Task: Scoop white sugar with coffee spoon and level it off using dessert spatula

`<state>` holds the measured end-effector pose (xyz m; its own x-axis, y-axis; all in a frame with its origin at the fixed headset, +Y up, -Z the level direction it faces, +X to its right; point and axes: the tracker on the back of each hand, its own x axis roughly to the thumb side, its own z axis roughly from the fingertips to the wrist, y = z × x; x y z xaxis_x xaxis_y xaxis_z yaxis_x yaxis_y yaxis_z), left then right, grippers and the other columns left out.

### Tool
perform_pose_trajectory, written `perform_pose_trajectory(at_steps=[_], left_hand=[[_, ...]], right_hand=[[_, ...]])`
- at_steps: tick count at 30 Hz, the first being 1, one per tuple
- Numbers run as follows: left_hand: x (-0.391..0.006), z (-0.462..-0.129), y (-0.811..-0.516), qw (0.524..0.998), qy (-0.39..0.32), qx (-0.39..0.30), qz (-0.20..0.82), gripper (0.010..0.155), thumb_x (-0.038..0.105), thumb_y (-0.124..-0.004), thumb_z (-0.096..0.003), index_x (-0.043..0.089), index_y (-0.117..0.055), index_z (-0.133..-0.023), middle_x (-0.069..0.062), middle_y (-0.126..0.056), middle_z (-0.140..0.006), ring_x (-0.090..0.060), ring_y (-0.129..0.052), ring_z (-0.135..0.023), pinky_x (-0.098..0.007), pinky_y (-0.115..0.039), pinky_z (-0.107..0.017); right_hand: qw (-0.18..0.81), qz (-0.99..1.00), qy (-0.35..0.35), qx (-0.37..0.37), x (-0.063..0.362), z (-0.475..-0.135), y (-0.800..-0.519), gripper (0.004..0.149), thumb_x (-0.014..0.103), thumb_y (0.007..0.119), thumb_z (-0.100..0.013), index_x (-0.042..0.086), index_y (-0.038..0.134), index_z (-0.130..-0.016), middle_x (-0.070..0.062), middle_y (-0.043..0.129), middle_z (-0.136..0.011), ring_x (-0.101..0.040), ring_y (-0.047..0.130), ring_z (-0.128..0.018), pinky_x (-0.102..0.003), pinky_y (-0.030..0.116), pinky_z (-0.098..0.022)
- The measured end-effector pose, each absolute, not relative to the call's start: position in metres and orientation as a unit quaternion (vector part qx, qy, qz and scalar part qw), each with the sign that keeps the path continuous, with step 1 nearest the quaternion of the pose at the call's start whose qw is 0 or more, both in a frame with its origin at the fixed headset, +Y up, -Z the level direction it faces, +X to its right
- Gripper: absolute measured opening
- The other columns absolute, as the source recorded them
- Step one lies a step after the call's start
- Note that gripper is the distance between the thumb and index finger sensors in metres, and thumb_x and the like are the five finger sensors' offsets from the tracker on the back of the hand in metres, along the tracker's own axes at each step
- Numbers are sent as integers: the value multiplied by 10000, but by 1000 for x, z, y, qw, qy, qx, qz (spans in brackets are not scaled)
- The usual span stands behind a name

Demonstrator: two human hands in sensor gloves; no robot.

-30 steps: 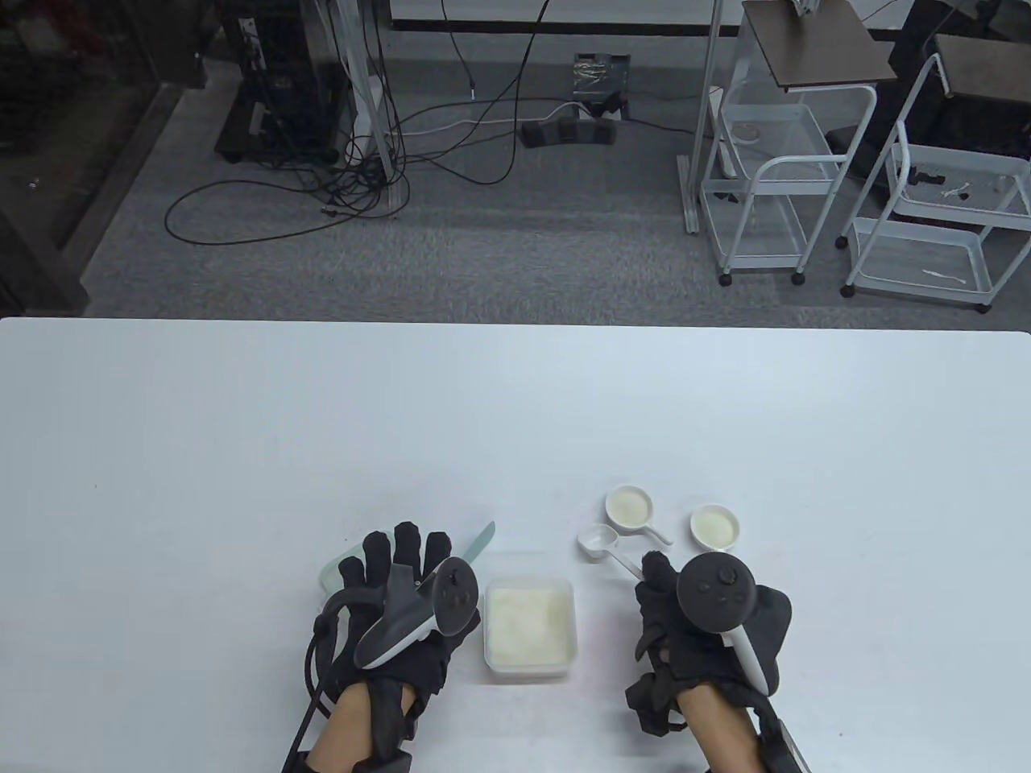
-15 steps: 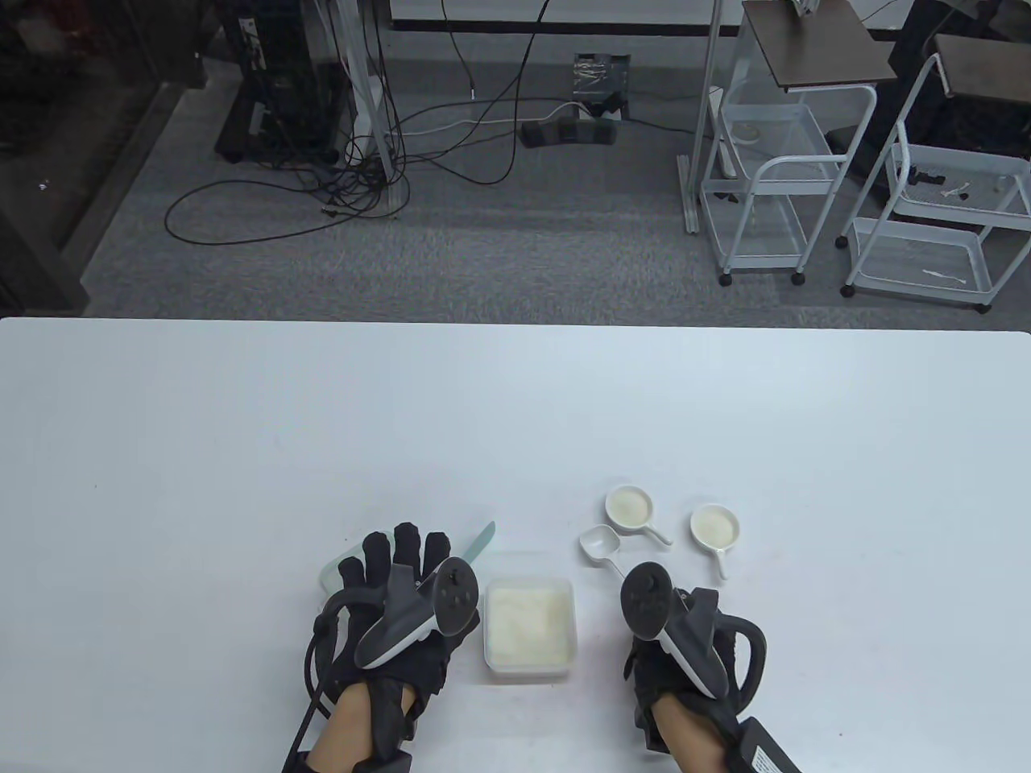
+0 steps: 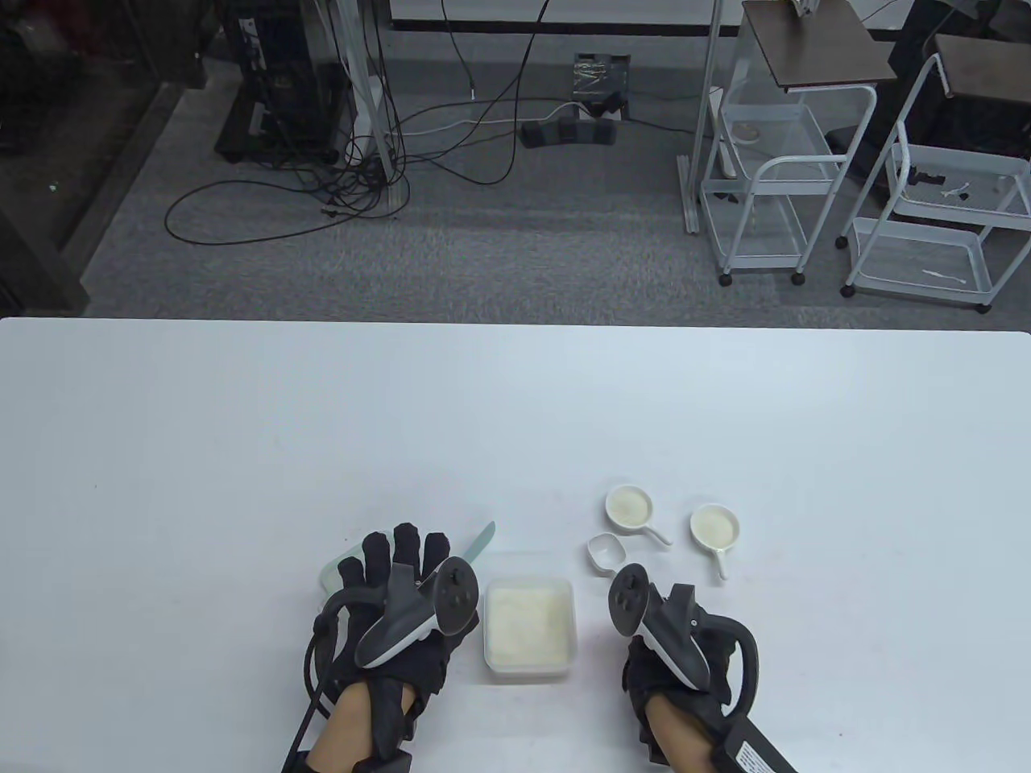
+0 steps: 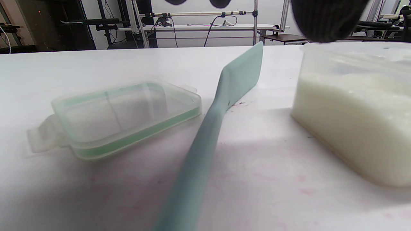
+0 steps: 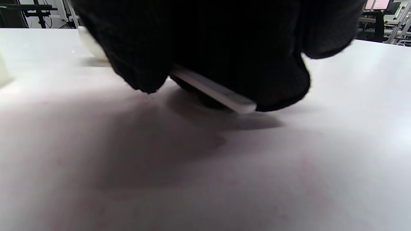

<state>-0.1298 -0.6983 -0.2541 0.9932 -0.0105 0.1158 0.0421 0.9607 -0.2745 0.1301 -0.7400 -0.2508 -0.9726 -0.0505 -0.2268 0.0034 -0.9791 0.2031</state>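
Spatula (image 3: 483, 538) blade points up-right, handle under flat left hand (image 3: 399, 604).

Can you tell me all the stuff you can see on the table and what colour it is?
sugar box: one, clear, full of white sugar, between the hands
lid: one, clear with green seal, flat on the table left of the box
spatula: one, pale green, lying between lid and box
empty spoon: one, white, handle gripped by the right hand
filled spoons: two, white, holding sugar, right of the box
table: one, white
carts: two, white, on the floor behind
left hand: black glove, fingers straight over the spatula
right hand: black glove
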Motion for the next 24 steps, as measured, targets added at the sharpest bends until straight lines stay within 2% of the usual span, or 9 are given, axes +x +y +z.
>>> perform_pose_trajectory(at_steps=[9,15,19,24], left_hand=[[-130,-254,-699,988,-56,-141,-15,964,658,-670,-443,162,-267,-1165,-270,-235,-1215,-609,-358,-1061,-772,-371,-707],[-131,-255,-698,989,-56,-138,-7,965,659,-670,-442,161,-268,-1165,-268,-236,-1215,-607,-362,-1062,-770,-373,-708],[-132,-255,-695,990,-65,-125,8,966,658,-670,-442,158,-265,-1163,-265,-246,-1215,-601,-370,-1064,-765,-380,-711],[-132,-255,-692,989,-99,-104,39,962,654,-674,-437,159,-276,-1160,-255,-269,-1215,-593,-391,-1062,-758,-393,-713]], right_hand=[[35,-989,-92,113,126,-250,-737,480,340,924,-403,93,885,-812,-186,998,-685,-381,1015,-523,-618,768,-538],[-30,-992,-59,110,133,-245,-716,540,372,885,-421,88,829,-878,-219,941,-787,-439,970,-626,-670,710,-575],[-103,-991,-21,88,138,-239,-699,599,397,830,-444,88,739,-949,-269,807,-921,-525,836,-776,-731,626,-605],[-161,-986,32,37,136,-231,-681,740,443,761,-457,78,501,-1045,-296,514,-1068,-609,550,-927,-812,447,-636]])
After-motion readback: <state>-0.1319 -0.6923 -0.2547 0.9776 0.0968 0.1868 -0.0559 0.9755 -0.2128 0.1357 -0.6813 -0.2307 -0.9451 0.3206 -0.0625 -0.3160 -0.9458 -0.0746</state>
